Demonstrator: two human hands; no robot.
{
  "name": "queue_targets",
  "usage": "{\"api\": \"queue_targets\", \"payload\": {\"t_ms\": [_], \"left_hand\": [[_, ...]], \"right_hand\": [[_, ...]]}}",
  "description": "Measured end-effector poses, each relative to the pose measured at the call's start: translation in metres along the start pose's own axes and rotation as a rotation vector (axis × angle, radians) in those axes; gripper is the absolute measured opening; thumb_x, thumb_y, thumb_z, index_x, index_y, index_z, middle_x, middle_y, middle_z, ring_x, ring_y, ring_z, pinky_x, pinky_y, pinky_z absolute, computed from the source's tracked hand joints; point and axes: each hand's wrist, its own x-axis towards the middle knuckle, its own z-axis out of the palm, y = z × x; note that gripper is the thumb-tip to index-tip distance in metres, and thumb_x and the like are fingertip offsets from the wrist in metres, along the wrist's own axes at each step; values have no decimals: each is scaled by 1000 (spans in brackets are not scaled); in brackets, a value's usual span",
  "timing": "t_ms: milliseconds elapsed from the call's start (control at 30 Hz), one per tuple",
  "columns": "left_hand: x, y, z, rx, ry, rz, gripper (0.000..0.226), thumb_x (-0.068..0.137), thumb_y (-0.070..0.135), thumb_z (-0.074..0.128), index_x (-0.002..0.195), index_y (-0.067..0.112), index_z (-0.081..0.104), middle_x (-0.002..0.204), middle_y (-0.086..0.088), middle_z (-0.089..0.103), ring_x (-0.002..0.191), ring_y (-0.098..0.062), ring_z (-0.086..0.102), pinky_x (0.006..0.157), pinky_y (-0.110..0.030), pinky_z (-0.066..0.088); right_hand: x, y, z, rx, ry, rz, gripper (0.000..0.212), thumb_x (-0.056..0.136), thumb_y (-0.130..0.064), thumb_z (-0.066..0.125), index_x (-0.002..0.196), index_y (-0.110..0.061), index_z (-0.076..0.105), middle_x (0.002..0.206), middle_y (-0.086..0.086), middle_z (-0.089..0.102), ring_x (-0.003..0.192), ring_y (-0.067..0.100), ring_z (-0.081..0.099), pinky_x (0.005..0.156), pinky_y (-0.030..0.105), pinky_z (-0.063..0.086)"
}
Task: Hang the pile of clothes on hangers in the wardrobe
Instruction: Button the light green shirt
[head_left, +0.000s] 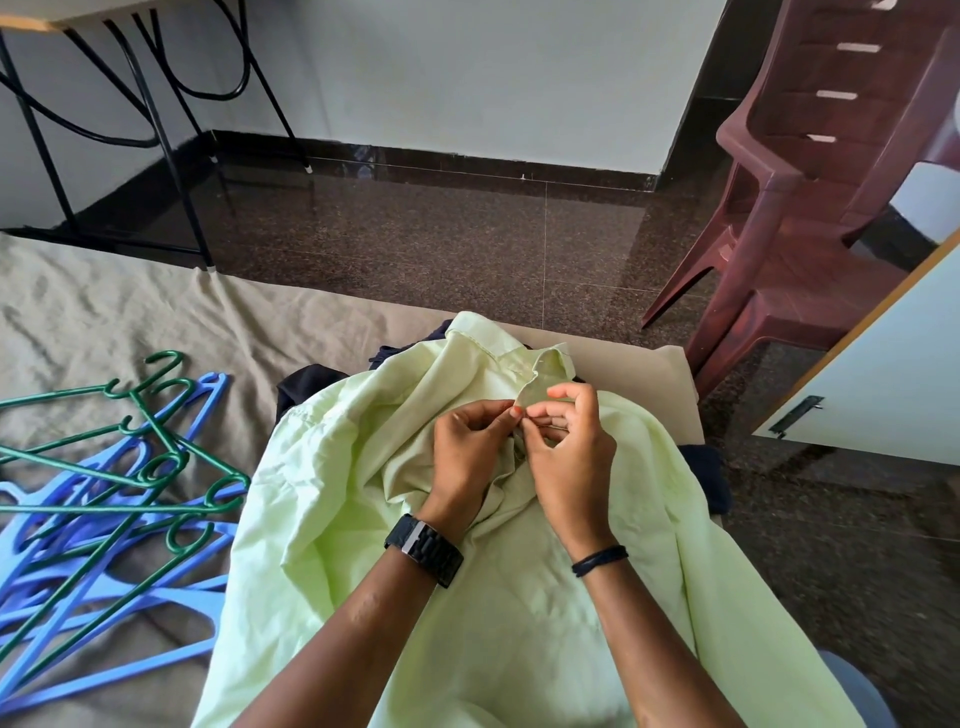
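We see the left hand (470, 449) and right hand (566, 447) both pinching the shirt (322, 493) (pale green) below its collar (540, 376); hangers (114, 499) lie nearby.

We look from a single head-worn camera, facing forward and steeply down, close over our forearms and the bed (104, 312), with floor (467, 234) and wall farther ahead.
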Motion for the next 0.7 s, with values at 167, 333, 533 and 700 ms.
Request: {"api": "queue_targets", "payload": {"t_ms": [167, 333, 533, 700], "left_hand": [[-1, 1, 1, -114, 7, -41, 12, 85, -5, 62, 79, 4, 66, 62, -1, 68, 55, -8, 62, 58, -20, 52], [2, 4, -6, -264, -53, -146, 18, 90, -10, 51, 85, 7, 59, 66, -4, 66, 56, -12, 62, 55, -24, 53], [13, 14, -2, -19, -123, 28, 20, 88, -14, 53, 88, 6, 56, 59, 3, 63, 49, -5, 57, 50, -18, 50], [28, 27, 3, 153, -169, 139, 30, 87, -18, 48, 85, 10, 58, 77, -2, 67, 69, -4, 64, 72, -19, 53]], "right_hand": [[-1, -2, -2, 34, 7, 52, 36, 78, 0, 73, 102, -13, 50, 80, -8, 69, 73, -2, 65, 69, 9, 48], [12, -6, -4, 382, -58, 437, 31, 78, 8, 68, 89, -13, 48, 81, 4, 70, 70, 7, 65, 68, 15, 49], [16, -7, -8, 92, 32, 243, 19, 82, -3, 69, 93, -11, 55, 86, 3, 67, 75, 6, 63, 70, 13, 46], [0, -9, -8, -197, -24, 58, 27, 74, -9, 74, 96, -10, 58, 87, -1, 58, 79, 16, 56, 74, 21, 42]]}}
